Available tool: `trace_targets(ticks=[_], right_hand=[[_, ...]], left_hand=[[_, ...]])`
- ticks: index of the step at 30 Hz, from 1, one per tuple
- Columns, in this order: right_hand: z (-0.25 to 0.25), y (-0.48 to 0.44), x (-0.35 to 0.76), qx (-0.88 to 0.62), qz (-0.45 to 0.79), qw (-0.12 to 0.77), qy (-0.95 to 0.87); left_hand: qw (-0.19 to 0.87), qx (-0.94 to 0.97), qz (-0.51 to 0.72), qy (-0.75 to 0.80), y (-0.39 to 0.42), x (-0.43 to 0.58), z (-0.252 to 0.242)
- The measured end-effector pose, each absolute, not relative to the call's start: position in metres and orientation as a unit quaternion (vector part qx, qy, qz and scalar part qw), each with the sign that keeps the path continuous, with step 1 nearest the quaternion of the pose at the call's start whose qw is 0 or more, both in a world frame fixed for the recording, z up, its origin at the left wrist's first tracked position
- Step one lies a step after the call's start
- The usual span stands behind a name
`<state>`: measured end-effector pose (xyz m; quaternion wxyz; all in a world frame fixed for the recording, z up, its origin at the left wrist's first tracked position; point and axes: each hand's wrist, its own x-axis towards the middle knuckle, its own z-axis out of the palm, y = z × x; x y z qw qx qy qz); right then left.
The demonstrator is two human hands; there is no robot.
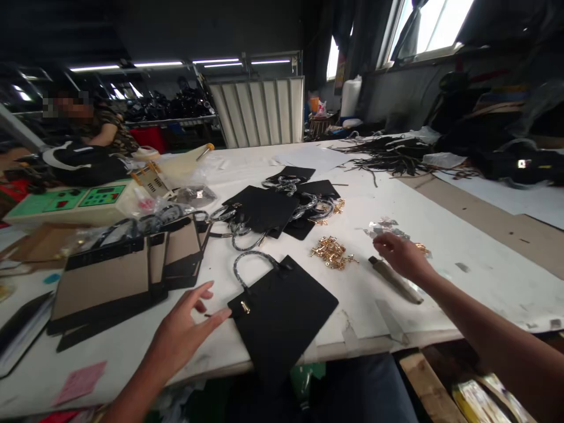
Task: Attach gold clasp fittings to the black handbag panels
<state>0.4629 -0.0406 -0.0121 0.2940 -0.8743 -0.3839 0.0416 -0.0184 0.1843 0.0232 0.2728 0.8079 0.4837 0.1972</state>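
Note:
A black bag panel (284, 311) with a looped, plastic-wrapped handle (253, 258) lies in front of me, overhanging the table's near edge. A small gold-coloured fitting (245, 306) sits at its left corner. Beside that corner is my left hand (187, 320), thumb and fingers apart, the thumb tip close to the panel; whether it touches is unclear. My right hand (403, 255) reaches over small shiny flat pieces (383, 228), its fingers drawn together; anything between them is hidden. Below it lies a tool with a pale, tapered handle (396, 281). Gold-coloured metal fittings (332, 252) form a pile between the hands.
More black panels with handles (264, 205) are stacked farther back. Brown-faced panels (106, 270) lie at left, near a machine with green control panels (83, 200). Dark strips (388, 153) are heaped at back right. A person (106, 129) sits at far left.

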Motion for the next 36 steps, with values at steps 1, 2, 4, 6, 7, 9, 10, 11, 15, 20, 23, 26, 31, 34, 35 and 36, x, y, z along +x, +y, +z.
trace_targets(ticks=[1, 2, 4, 6, 7, 9, 10, 11, 15, 20, 23, 26, 31, 34, 35, 36], right_hand=[[-0.011, -0.034, 0.445, -0.843, 0.077, 0.353, -0.400], [-0.010, -0.026, 0.425, -0.803, 0.128, 0.405, -0.418], [-0.013, -0.004, 0.381, -0.721, 0.247, 0.479, -0.436], [-0.021, 0.021, 0.341, -0.660, 0.334, 0.523, -0.423], [-0.025, 0.032, 0.325, -0.641, 0.366, 0.533, -0.413], [-0.034, 0.049, 0.302, -0.620, 0.411, 0.539, -0.394], [-0.038, 0.055, 0.296, -0.611, 0.426, 0.541, -0.390], [-0.041, 0.058, 0.292, -0.604, 0.437, 0.541, -0.391], [-0.047, 0.063, 0.293, -0.608, 0.433, 0.515, -0.420], [-0.053, 0.069, 0.291, -0.675, 0.344, 0.498, -0.421], [-0.059, 0.070, 0.286, -0.663, 0.283, 0.532, -0.444], [-0.062, 0.068, 0.282, -0.659, 0.294, 0.543, -0.430], [-0.056, 0.061, 0.280, -0.675, 0.288, 0.519, -0.438], [-0.056, 0.063, 0.280, -0.691, 0.251, 0.498, -0.459], [-0.057, 0.065, 0.280, -0.695, 0.238, 0.497, -0.462], [-0.059, 0.069, 0.280, -0.694, 0.230, 0.500, -0.464]], left_hand=[[0.242, 0.826, 0.211, 0.464, 0.183, -0.009, 0.028], [0.223, 0.845, 0.219, 0.435, 0.182, 0.004, 0.032], [0.200, 0.884, 0.220, 0.360, 0.178, 0.036, 0.037], [0.157, 0.924, 0.206, 0.279, 0.178, 0.072, 0.034], [0.132, 0.940, 0.195, 0.247, 0.180, 0.088, 0.029], [0.090, 0.959, 0.164, 0.212, 0.188, 0.114, 0.016], [0.076, 0.964, 0.149, 0.206, 0.193, 0.123, 0.008], [0.066, 0.967, 0.135, 0.203, 0.199, 0.130, 0.002], [0.041, 0.973, 0.119, 0.194, 0.217, 0.142, -0.013], [0.068, 0.978, 0.111, 0.161, 0.227, 0.148, -0.009], [0.087, 0.981, 0.112, 0.133, 0.227, 0.152, -0.004], [0.152, 0.968, 0.118, 0.159, 0.225, 0.157, 0.000], [0.410, 0.862, 0.138, 0.266, 0.222, 0.168, 0.008], [0.531, 0.808, 0.105, 0.233, 0.220, 0.177, 0.018], [0.548, 0.801, 0.093, 0.222, 0.220, 0.181, 0.020], [0.557, 0.797, 0.088, 0.216, 0.219, 0.185, 0.021]])
